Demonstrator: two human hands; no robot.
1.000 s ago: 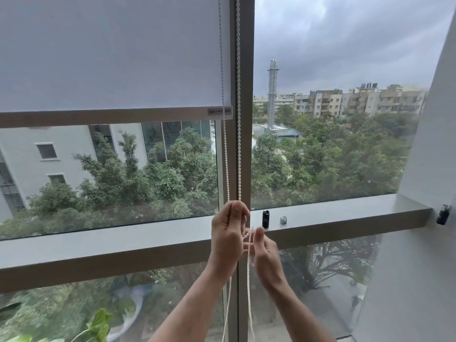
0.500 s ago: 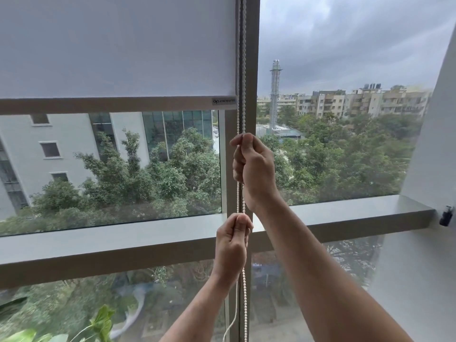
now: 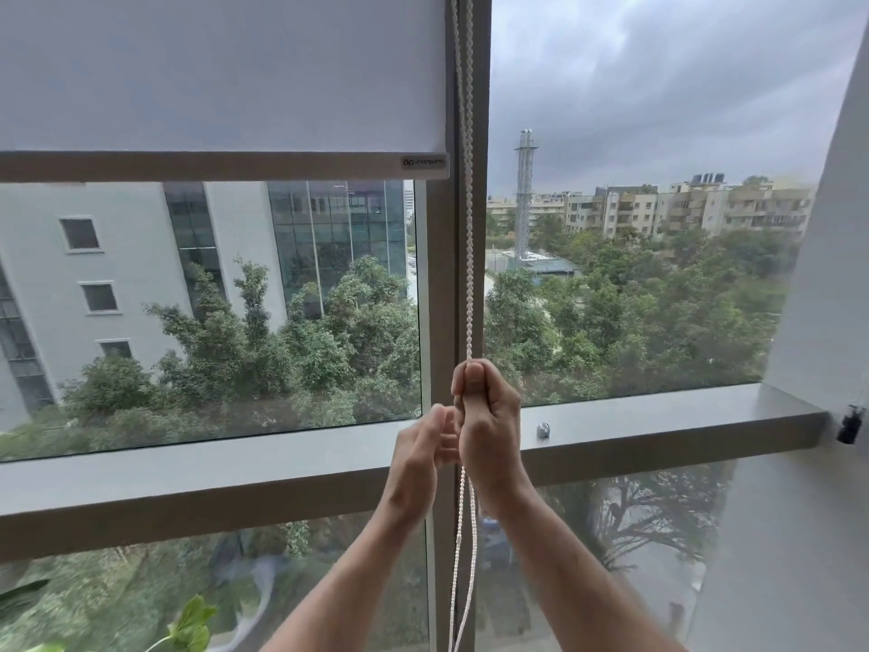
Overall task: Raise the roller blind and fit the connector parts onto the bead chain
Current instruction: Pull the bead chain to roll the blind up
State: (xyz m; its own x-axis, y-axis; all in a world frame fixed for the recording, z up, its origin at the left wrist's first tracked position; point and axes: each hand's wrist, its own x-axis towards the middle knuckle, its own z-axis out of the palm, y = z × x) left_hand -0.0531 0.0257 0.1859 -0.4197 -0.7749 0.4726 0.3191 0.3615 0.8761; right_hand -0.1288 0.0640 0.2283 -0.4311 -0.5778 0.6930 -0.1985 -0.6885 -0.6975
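Note:
A white roller blind [image 3: 225, 72] covers the upper part of the left window pane, its grey bottom bar [image 3: 211, 166] about a quarter of the way down the view. The white bead chain [image 3: 468, 237] hangs along the window's vertical post. My right hand [image 3: 486, 416] is closed around the chain at sill height. Just left of it, my left hand [image 3: 421, 449] has loosened fingers and is off the chain or barely touching it. A small silvery connector part [image 3: 543, 430] sits on the sill to the right of my hands.
A grey window sill [image 3: 658, 425] runs across the view. A black chain fitting [image 3: 850, 428] is fixed on the white side wall [image 3: 827, 322] at right. Green plant leaves [image 3: 193, 623] poke up at the bottom left. The chain's loop hangs below my hands.
My right hand has pulled the chain down from head height to sill level. My left hand has loosened its grip. The blind's bottom bar has risen.

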